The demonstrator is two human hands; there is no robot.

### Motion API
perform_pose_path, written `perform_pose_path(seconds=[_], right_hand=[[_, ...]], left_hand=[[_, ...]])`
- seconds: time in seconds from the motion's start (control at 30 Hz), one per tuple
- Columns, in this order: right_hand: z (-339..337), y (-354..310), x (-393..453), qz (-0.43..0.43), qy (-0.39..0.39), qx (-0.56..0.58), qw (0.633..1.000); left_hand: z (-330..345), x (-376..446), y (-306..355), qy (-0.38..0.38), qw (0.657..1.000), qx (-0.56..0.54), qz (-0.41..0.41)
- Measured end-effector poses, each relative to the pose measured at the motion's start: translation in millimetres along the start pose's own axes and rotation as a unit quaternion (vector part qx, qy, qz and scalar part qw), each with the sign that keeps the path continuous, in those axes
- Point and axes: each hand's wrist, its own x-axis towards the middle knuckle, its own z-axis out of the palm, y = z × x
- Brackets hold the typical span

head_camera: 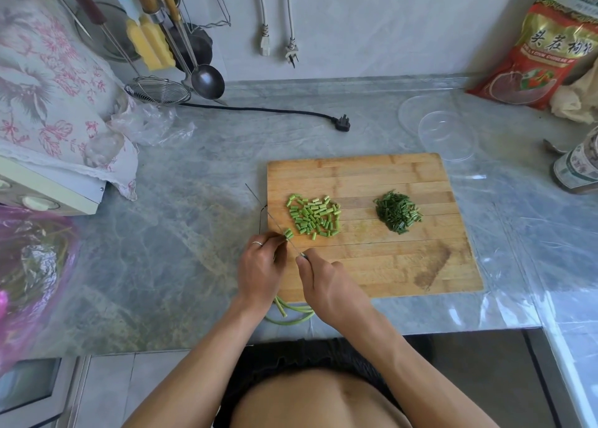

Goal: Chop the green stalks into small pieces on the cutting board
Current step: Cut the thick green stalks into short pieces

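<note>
the left hand (262,265) pinches the green stalks (289,233) at the near left edge of the cutting board (388,265), their tails trailing onto the table (181,233). the right hand (326,282) grips the knife (278,225), blade against the stalks. chopped pieces (314,217) lie just beyond.

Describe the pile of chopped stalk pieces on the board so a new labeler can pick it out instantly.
Find the wooden cutting board in the middle of the grey counter. Two green piles sit on its upper half; take the left pile, nearest the knife and hands. It is pale green, chunky, short cylinders, unlike the darker, finely shredded right pile.
</note>
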Motion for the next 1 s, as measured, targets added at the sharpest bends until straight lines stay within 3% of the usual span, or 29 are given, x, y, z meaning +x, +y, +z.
perform_pose_path(seconds=[0.73,1.0], right_hand=[[9,1,14,0.042,0.023,0.091,0.995],[14,-13,49,0.034,0.01,0.077,0.996]], left_hand=[[4,-4,0,0.018,1.0,-0.008,0.004],[-1,0,7,0.01,1.0,-0.008,-0.017]])
